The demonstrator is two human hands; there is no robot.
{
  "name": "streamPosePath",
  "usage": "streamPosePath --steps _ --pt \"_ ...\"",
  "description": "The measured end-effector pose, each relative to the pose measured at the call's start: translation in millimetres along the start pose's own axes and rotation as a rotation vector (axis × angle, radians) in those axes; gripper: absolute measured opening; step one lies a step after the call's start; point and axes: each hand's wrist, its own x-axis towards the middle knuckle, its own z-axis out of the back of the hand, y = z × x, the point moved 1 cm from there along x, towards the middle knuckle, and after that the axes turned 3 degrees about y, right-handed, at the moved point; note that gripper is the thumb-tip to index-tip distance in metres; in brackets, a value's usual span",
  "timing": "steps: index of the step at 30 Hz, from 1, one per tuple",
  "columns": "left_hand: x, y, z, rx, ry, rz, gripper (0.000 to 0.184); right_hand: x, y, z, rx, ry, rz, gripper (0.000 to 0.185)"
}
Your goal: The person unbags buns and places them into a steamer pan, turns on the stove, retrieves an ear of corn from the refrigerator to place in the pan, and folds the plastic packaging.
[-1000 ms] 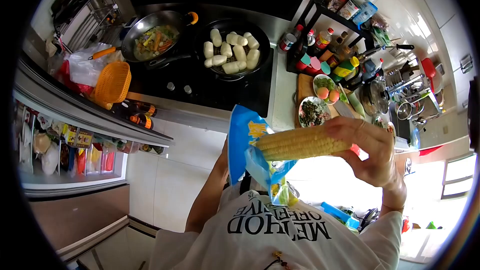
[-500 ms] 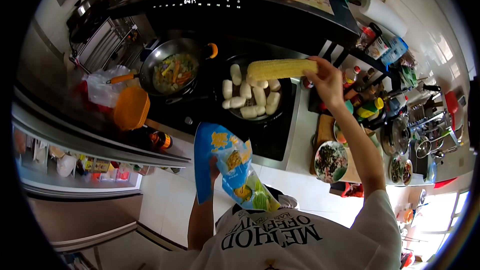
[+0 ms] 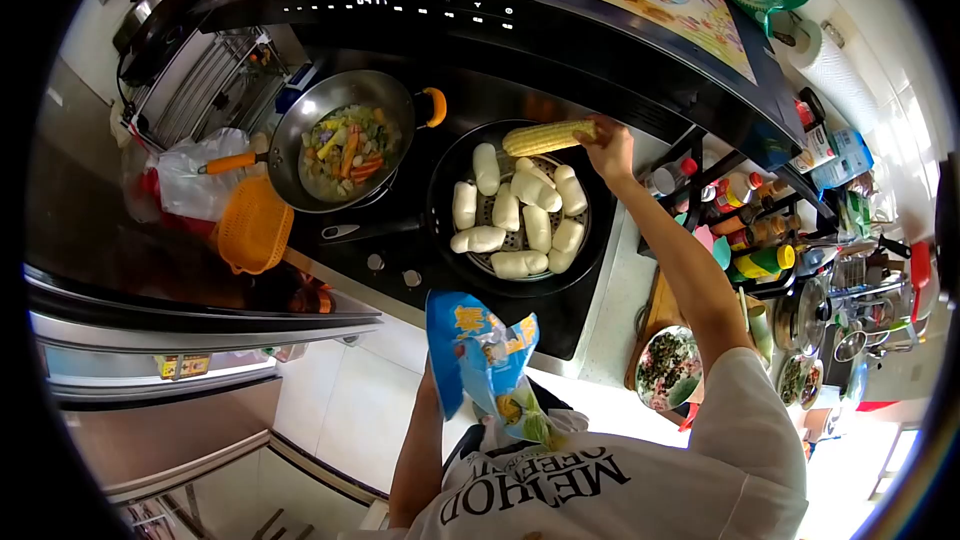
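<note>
My right hand (image 3: 609, 150) is closed on one end of a yellow corn cob (image 3: 545, 137). The cob lies level at the back of a black pan (image 3: 440, 230), over or on its rim; contact is unclear. Several white dough rolls (image 3: 507, 208) sit on a perforated steamer rack (image 3: 485, 212) inside that pan. Low in front of my body, my left hand (image 3: 431, 382) grips a blue plastic bag (image 3: 452, 325) with corn pictured on it. The bag hides most of those fingers.
A wok (image 3: 285, 155) with chopped vegetables stands left of the pan, its handles sticking out. An orange basket (image 3: 256, 225) sits by the fridge. Overhead juts the range hood (image 3: 620, 55). Bottles (image 3: 765, 262) and a plate of chopped food (image 3: 668, 368) are on the right.
My right hand has lowered the corn cob from above the pan toward its back edge. The bag in my left hand has shifted right and down in view. The camera view has shifted.
</note>
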Motion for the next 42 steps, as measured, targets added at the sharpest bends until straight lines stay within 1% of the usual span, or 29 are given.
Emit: streamPosePath --steps 3,4,7,8,11,12,14,15,18,21,22,25,26,29,32,35,36,38,39,40,41,42 --pt "5.3 5.2 -4.5 0.002 0.006 0.009 0.056 2.8 -3.8 -23.9 0.085 0.076 -0.092 0.030" --pt "5.6 5.8 -4.6 0.001 0.008 0.012 0.056 3.7 -8.6 -32.4 0.252 0.112 -0.216 0.029" --pt "6.5 1.1 -5.0 0.004 0.001 0.004 0.056 7.1 -11.9 -48.9 0.496 0.258 -0.636 0.020" --pt "6.6 -0.8 -4.5 0.003 -0.002 0.000 0.056 4.4 -11.1 -48.7 0.451 0.296 -0.603 0.019" --pt "5.2 -6.7 -4.1 0.001 -0.006 -0.012 0.056 3.1 8.6 -36.9 -0.398 0.367 -0.084 0.019" --pt "5.4 -8.5 -3.3 -0.002 -0.010 -0.020 0.056 2.5 2.1 -38.8 -0.399 0.317 -0.025 0.019" --pt "3.9 -11.8 -2.8 -0.003 -0.013 -0.031 0.055 4.8 -10.6 -43.9 -0.378 0.144 0.290 0.019" --pt "3.8 -13.5 -1.9 -0.002 -0.014 -0.036 0.055 4.1 -5.7 -42.0 -0.366 0.056 0.445 0.019" --pt "4.9 -17.0 -2.1 0.000 -0.016 -0.045 0.055 -6.4 8.3 -31.8 -0.428 0.127 0.401 0.026" --pt "5.6 -20.0 -2.2 -0.004 -0.015 -0.057 0.055 -18.4 42.4 -33.8 -0.658 0.670 -0.071 0.029" --pt "6.1 -20.8 -2.0 -0.004 -0.015 -0.058 0.055 -25.3 35.5 -43.0 -0.729 0.625 -0.009 0.033" --pt "5.8 -21.9 -1.6 -0.005 -0.018 -0.068 0.055 -26.5 21.7 -65.5 -0.596 0.685 -0.120 0.037" --pt "5.3 -22.5 -1.8 -0.003 -0.020 -0.071 0.055 -23.0 17.5 -70.5 -0.584 0.734 -0.145 0.033" --pt "5.4 -23.6 -1.9 -0.005 -0.026 -0.077 0.054 -16.9 6.0 -64.7 -0.168 0.953 -0.124 0.023" --pt "4.7 -23.7 -3.3 -0.011 -0.028 -0.082 0.054 -17.0 37.9 -52.2 -0.037 1.017 -0.020 0.027" --pt "2.4 -21.9 -3.7 -0.016 -0.027 -0.092 0.054 -16.9 37.1 -47.2 -0.317 0.539 0.200 0.021" --pt "0.4 -22.4 -4.8 -0.017 -0.028 -0.094 0.054 -11.6 30.6 -44.7 -0.371 0.506 0.157 0.022" --pt "0.3 -22.8 -5.8 -0.016 -0.022 -0.099 0.054 -14.6 6.2 -47.1 -0.397 0.430 0.179 0.025" --pt "-0.8 -24.0 -6.2 -0.015 -0.023 -0.103 0.054 -15.5 6.6 -45.9 -0.409 0.392 0.190 0.027" --pt "-1.5 -24.7 -6.5 -0.016 -0.023 -0.103 0.054 -17.6 6.6 -45.3 -0.387 0.403 0.174 0.027" --pt "-2.2 -25.7 -6.2 -0.016 -0.028 -0.109 0.054 -22.2 7.1 -44.4 -0.343 0.446 0.248 0.026" --pt "-2.9 -27.3 -6.3 -0.014 -0.031 -0.115 0.054 -27.9 33.8 -32.3 -0.298 0.489 0.322 0.026"
